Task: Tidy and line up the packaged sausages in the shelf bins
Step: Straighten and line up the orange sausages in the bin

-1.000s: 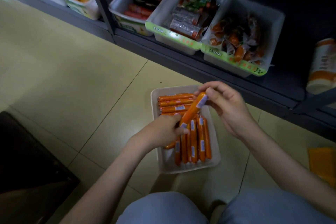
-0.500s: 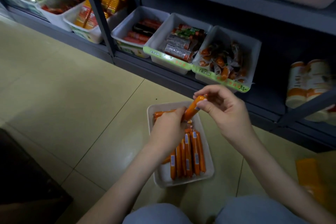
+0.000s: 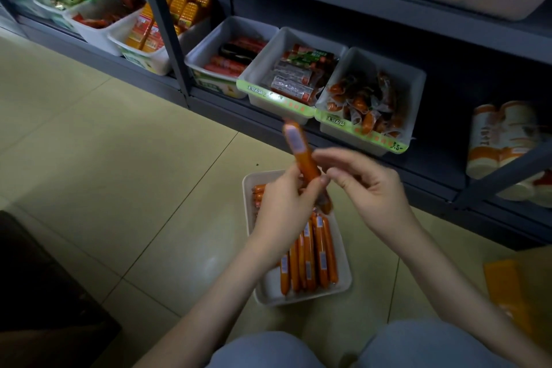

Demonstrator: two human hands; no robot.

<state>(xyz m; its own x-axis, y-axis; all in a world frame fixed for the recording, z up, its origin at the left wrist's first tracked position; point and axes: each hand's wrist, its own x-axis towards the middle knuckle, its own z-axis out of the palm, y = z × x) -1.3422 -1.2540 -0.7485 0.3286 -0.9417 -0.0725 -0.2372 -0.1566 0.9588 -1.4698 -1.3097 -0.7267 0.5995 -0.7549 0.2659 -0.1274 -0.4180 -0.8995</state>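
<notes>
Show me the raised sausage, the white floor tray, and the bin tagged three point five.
Raised sausage (image 3: 301, 152), head view, mid-length, just below its label.
White floor tray (image 3: 345, 285), head view, on its near-right rim.
Tagged bin (image 3: 413, 98), head view, on its right wall.

Sausage (image 3: 303, 155) has been swung over: the upper end, earlier leaned to the upper right, is now pointed upper left and raised higher above the tray (image 3: 343, 288). It is held by the left hand (image 3: 283, 203) alone. The right hand (image 3: 367, 185) grip has been released, fingers loosely curled just beside it.

Head view looks down, near, toward shelf (image 3: 373, 9).
</notes>
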